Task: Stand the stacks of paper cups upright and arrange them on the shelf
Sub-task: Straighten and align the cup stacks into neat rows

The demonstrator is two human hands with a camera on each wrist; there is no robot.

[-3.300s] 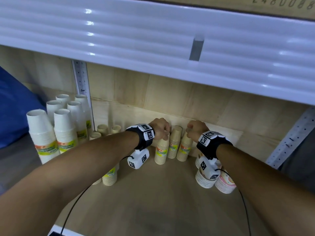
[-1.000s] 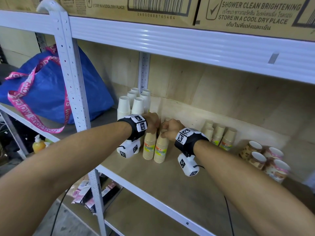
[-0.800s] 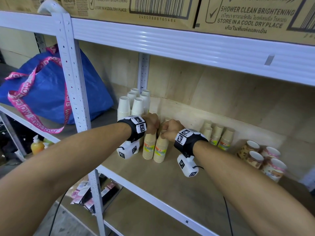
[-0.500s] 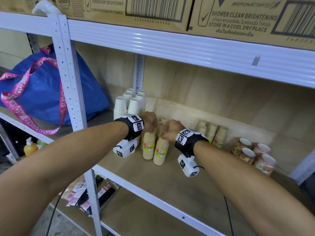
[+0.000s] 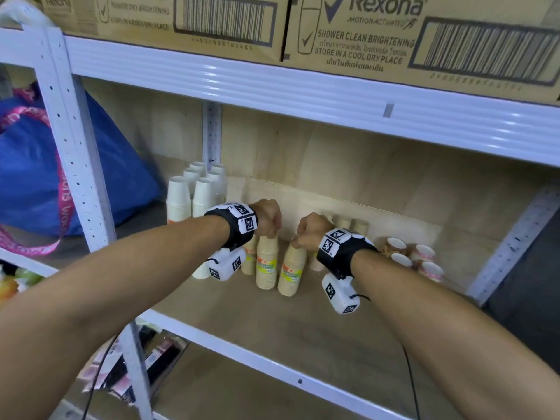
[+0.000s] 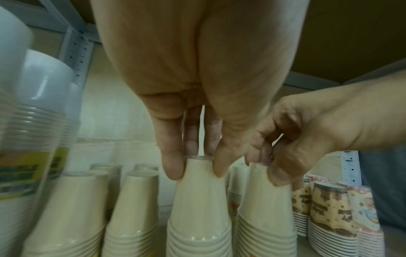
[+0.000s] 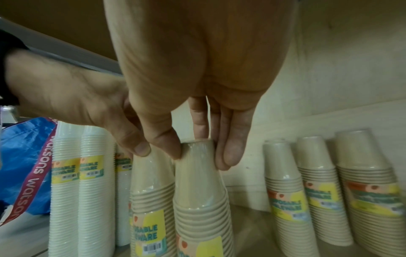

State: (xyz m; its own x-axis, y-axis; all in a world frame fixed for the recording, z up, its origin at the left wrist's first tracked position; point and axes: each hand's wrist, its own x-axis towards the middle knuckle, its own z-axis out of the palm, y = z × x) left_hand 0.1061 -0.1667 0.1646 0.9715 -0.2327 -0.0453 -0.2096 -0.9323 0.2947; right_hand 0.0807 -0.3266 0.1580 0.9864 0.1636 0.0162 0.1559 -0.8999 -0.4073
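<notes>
White metal racking with a wooden shelf (image 5: 272,322) board fills the scene, and cardboard boxes (image 5: 394,34) printed "Rexona" sit on the tier above. Both hands reach in over the shelf side by side. The left hand (image 5: 266,216) pinches the top of an upright beige cup stack (image 5: 266,262) wrapped in clear film, thumb on one side and fingers on the other; the left wrist view shows the fingertips (image 6: 173,167) closed on the narrow upper end. Just to its right, the right hand (image 5: 309,231) pinches the top of a second beige stack (image 5: 292,274) in the same way, and that stack leans slightly toward the first, their sides touching or nearly so. Both stacks stand mouth-down on the shelf with yellow labels facing out.

Behind and to the left of the left hand stands a group of taller white cup stacks (image 5: 194,192), upright, near the rear post. Beyond the right hand, against the back board, three more beige stacks (image 7: 325,191) stand in a row, leaning a little. Further right of the right hand lie patterned cup stacks (image 5: 412,259) on their sides, open mouths facing out. Left of the rack, past the left forearm, a blue bag (image 5: 30,165) with a pink strap rests on a neighbouring shelf.
</notes>
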